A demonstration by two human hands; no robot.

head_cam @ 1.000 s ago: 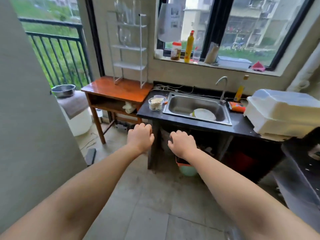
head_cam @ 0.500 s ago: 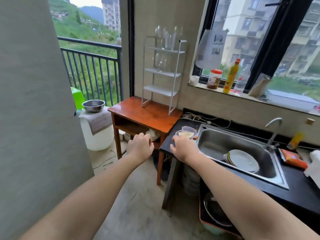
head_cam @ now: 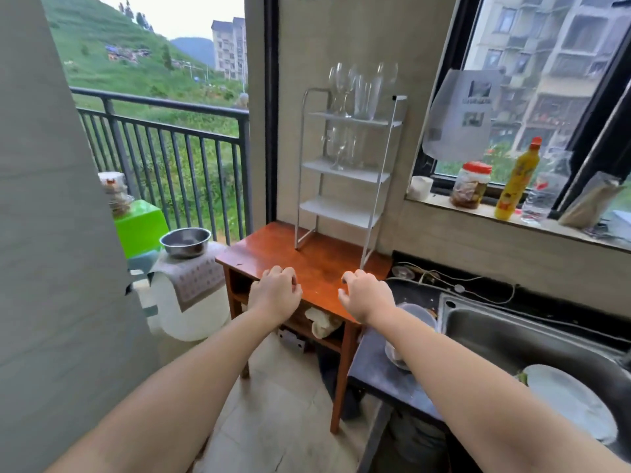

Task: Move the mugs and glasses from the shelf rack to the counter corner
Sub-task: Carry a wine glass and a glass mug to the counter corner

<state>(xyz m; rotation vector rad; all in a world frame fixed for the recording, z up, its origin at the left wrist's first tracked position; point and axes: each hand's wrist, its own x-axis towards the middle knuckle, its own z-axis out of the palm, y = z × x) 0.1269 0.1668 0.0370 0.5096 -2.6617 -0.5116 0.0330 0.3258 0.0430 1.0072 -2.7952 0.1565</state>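
While glasses (head_cam: 355,93) stand on the rack's (head_cam: 345,175) top two shelves, left hand (head_cam: 275,295) & right hand (head_cam: 367,297) hover over wooden table (head_cam: 307,257), fingers loosely curled, holding nothing.

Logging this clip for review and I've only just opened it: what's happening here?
A person stands facing a white shelf rack on a wooden side table, both arms stretched toward it. The left hand and right hand hover over the table with loosely curled fingers, holding nothing. The stemmed glasses stand on the rack's top two shelves; the lower two look bare. Nothing has reached the dark counter by the sink yet.
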